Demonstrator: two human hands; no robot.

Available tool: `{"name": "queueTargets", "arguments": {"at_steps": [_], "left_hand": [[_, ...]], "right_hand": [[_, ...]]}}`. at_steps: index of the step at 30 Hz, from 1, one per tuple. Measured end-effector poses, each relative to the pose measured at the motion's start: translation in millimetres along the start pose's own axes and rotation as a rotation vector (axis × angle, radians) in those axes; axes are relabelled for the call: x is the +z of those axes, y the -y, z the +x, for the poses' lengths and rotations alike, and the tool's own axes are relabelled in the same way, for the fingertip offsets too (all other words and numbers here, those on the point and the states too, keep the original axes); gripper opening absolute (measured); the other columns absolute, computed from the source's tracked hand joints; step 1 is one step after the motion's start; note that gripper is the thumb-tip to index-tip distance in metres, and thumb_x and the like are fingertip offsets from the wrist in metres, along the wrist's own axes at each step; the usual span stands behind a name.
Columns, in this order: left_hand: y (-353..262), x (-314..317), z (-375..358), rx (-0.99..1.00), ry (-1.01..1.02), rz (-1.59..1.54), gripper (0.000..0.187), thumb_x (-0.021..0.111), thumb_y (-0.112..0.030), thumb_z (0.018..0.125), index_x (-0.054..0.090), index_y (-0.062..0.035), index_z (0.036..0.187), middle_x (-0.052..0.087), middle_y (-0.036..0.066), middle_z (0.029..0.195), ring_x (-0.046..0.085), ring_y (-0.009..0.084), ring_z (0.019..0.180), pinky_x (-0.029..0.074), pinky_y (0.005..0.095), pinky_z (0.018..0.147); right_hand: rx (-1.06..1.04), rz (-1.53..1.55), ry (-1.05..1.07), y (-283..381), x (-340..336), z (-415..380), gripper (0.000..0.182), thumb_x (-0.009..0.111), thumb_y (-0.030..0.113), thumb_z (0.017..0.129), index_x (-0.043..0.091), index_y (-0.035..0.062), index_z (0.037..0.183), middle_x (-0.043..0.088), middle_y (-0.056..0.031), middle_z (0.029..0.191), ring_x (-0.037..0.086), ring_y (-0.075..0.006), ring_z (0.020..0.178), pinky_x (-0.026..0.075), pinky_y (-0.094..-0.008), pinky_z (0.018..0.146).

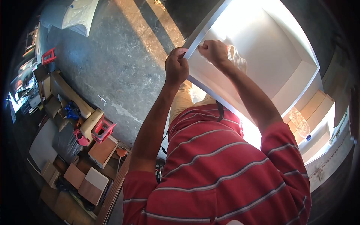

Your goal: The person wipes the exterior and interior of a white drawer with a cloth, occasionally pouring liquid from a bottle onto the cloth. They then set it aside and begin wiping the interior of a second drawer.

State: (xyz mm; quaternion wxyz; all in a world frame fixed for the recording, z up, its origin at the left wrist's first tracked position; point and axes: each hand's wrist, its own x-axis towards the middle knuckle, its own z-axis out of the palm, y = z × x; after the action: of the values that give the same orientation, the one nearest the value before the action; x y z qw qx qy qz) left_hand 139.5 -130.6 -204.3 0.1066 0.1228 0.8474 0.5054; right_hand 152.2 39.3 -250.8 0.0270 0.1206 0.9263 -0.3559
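A white open-fronted cabinet box [262,48] stands in front of me, tilted in this view, its interior brightly lit. My left hand [176,66] is closed at the outer side of the box's near left panel [195,43], thumb and fingertips right at its edge. Just across that edge, inside the box, my right hand [214,52] is curled into a fist close to the panel. What either hand pinches cannot be made out. Beside the right wrist lies a clear, shiny plastic item [237,59], partly hidden behind the forearm.
A plastic bottle [299,122] with a blue cap lies on pale boards [313,108] at right. Over on the left are wooden blocks [93,185], a red stool [103,128] and cushions [71,93]. Grey concrete floor [112,56] spreads between; a white plastic chair [79,17] stands farther off.
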Motion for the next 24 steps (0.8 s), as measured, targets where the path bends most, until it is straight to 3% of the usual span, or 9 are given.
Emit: {"name": "queueTargets", "arguments": {"at_steps": [3,6,10,13,15,18,22,23,24], "left_hand": [[3,0,0,0.011,0.021,0.031,0.030,0.039,0.006,0.077,0.059,0.0050,0.099,0.067,0.015,0.090,0.066,0.0191,0.083,0.050,0.0298,0.078],[-1,-2,1,-0.012,0.025,0.046,0.030,0.039,0.006,0.077,0.059,0.0048,0.099,0.066,0.014,0.090,0.066,0.0188,0.083,0.050,0.0297,0.078],[4,0,2,0.005,0.027,0.059,0.029,0.039,0.006,0.077,0.058,0.0048,0.099,0.066,0.015,0.090,0.066,0.0187,0.083,0.051,0.0298,0.077],[2,-1,4,0.057,0.012,0.081,0.030,0.039,0.006,0.077,0.058,0.0047,0.099,0.066,0.015,0.089,0.066,0.0195,0.082,0.051,0.0301,0.077],[-2,-2,1,-0.046,0.034,-0.010,0.028,0.041,0.001,0.076,0.059,0.0027,0.097,0.063,0.019,0.094,0.064,0.0313,0.086,0.051,0.0380,0.077],[-2,-2,1,-0.022,0.033,0.054,0.029,0.041,0.002,0.076,0.059,0.0035,0.098,0.063,0.019,0.094,0.064,0.0308,0.087,0.052,0.0373,0.078],[1,-2,2,0.045,0.031,0.059,0.031,0.037,0.007,0.077,0.058,0.0051,0.100,0.066,0.016,0.090,0.066,0.0202,0.085,0.051,0.0301,0.078],[3,-1,1,0.034,0.031,0.047,0.032,0.036,0.008,0.077,0.058,0.0052,0.100,0.066,0.016,0.091,0.066,0.0205,0.085,0.051,0.0301,0.079],[4,-2,1,0.022,0.029,0.036,0.032,0.036,0.008,0.077,0.058,0.0053,0.100,0.066,0.016,0.091,0.066,0.0207,0.086,0.051,0.0300,0.079]], "right_hand": [[-0.089,-0.008,-0.019,10,27,-21,0.020,0.061,0.024,0.073,0.066,0.0084,0.061,0.061,-0.0134,0.058,0.063,-0.0314,0.055,0.050,-0.0410,0.056],[-0.193,0.002,0.013,21,26,-32,0.022,0.058,0.025,0.075,0.067,0.0095,0.063,0.062,-0.0132,0.059,0.063,-0.0311,0.056,0.050,-0.0417,0.055],[-0.018,0.023,0.081,21,16,-25,0.019,0.058,0.024,0.073,0.067,0.0089,0.066,0.063,-0.0148,0.063,0.064,-0.0311,0.061,0.050,-0.0420,0.058],[-0.055,-0.011,0.081,26,21,-29,0.019,0.060,0.024,0.073,0.068,0.0093,0.066,0.063,-0.0144,0.063,0.064,-0.0312,0.060,0.050,-0.0418,0.058],[-0.039,-0.043,0.133,24,19,-24,0.018,0.060,0.024,0.073,0.068,0.0095,0.065,0.063,-0.0140,0.062,0.064,-0.0313,0.060,0.050,-0.0424,0.058],[-0.005,0.007,0.121,28,21,-32,0.018,0.059,0.024,0.073,0.068,0.0095,0.067,0.063,-0.0143,0.063,0.064,-0.0311,0.062,0.050,-0.0423,0.060],[-0.166,-0.033,0.213,14,7,-24,0.015,0.058,0.023,0.075,0.066,0.0109,0.070,0.064,-0.0109,0.068,0.065,-0.0263,0.066,0.050,-0.0391,0.062],[-0.310,-0.037,0.042,-12,14,-19,0.013,0.056,0.021,0.078,0.063,0.0121,0.072,0.063,-0.0073,0.071,0.063,-0.0240,0.069,0.049,-0.0387,0.063],[-0.224,0.618,-0.078,-57,30,-5,0.010,0.057,0.020,0.080,0.060,0.0129,0.073,0.062,-0.0049,0.075,0.062,-0.0223,0.073,0.048,-0.0367,0.064]]}}
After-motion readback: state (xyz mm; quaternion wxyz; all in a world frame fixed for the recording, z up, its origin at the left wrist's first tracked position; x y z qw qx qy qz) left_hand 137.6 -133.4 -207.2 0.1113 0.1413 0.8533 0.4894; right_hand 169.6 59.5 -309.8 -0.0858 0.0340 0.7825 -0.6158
